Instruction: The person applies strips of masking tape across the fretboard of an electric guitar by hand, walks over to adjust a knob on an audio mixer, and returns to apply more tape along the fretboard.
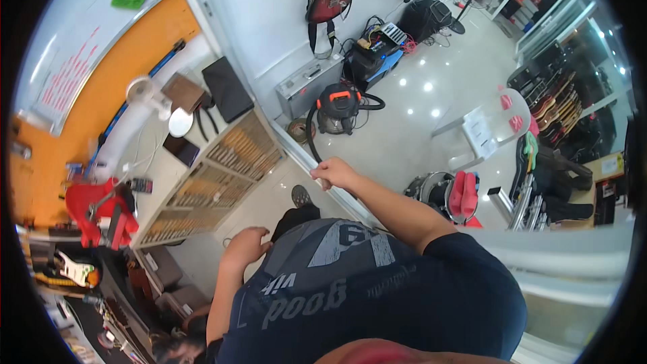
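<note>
My right hand (335, 173) is held out ahead of me, beside the door frame, with its fingers closed. The black hose of a vacuum cleaner (338, 109) runs down to just behind this hand. Whether the fingers grip the hose or something small is hidden. The vacuum is black with an orange handle and stands on the floor beyond. By my left side hangs my left hand (248, 246), its fingers loosely stretched and nothing seen in them.
To the left stands a workbench (192, 182) with slatted front panels, a red vise (101, 212) and a black box (228, 89). A silver case (309, 86) sits beside the vacuum. A white plastic chair (482, 128) is at the right. Another person (178, 347) is at lower left.
</note>
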Tool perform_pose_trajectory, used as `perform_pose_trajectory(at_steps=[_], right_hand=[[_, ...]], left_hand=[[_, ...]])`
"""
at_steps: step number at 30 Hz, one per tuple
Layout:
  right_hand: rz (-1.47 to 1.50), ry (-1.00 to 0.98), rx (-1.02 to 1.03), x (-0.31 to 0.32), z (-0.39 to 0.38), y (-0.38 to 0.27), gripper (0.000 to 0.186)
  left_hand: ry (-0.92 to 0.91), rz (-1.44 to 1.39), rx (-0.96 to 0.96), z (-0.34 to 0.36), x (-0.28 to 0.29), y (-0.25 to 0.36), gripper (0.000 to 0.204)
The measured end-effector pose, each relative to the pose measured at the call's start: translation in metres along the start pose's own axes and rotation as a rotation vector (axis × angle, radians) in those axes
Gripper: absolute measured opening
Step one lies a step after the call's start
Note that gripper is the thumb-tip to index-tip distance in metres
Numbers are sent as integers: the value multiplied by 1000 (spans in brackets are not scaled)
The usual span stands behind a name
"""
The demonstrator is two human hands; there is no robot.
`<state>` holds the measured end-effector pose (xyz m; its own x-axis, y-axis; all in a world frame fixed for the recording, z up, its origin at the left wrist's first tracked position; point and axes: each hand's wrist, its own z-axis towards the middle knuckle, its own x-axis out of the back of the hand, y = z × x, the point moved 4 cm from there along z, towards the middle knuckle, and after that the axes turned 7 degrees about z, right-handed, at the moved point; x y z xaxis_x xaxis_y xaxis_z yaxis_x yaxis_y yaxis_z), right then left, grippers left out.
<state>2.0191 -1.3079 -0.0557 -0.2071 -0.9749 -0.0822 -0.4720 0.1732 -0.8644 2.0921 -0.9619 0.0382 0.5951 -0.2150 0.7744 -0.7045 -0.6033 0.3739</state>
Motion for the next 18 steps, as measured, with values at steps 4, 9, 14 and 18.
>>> perform_pose_trajectory(at_steps=[4, 9, 14, 18], right_hand=[[-113, 172, -26, 81, 47, -33, 41], [-93, 417, 82, 216, 106, -53, 33], [-112, 591, -44, 391, 164, -30, 26], [82, 763, -111, 546, 231, 12, 24]], left_hand=[[-8, 66, -41, 121, 86, 26, 40], [136, -150, -323, 239, 169, 85, 43], [77, -251, -360, 352, 173, 107, 40], [11, -304, -111, 460, 147, 108, 39]])
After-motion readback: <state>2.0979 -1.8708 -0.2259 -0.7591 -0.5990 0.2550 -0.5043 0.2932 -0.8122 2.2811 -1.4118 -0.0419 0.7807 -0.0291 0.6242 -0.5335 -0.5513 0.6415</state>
